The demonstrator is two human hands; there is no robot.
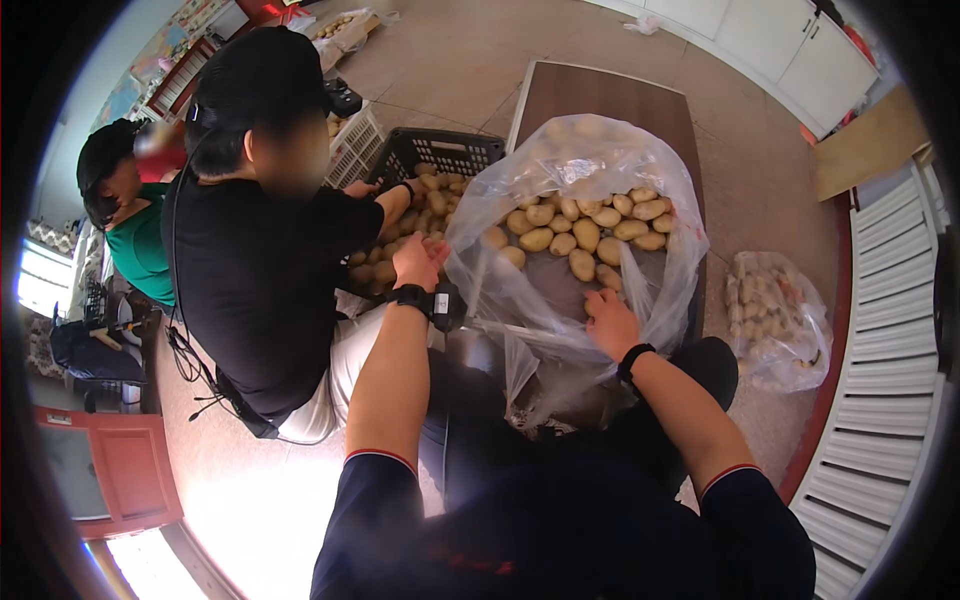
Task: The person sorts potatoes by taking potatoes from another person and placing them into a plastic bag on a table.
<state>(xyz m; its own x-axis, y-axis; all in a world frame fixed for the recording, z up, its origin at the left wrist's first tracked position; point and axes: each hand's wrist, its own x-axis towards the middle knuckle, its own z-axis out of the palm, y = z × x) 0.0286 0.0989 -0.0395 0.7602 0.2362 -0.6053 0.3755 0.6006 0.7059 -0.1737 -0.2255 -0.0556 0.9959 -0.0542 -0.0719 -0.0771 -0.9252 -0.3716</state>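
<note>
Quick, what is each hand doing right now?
Left hand: open, near the black plastic crate.
Right hand: fingers bent, at the clear plastic bag; whether it holds anything can't be told.

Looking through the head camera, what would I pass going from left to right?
A person in green, a person in black, a black crate of potatoes, an open clear bag of potatoes, a smaller bag of potatoes, a white radiator.

Navy short sleeves (375, 490) edged red and white, black wristbands (636, 362)
</note>
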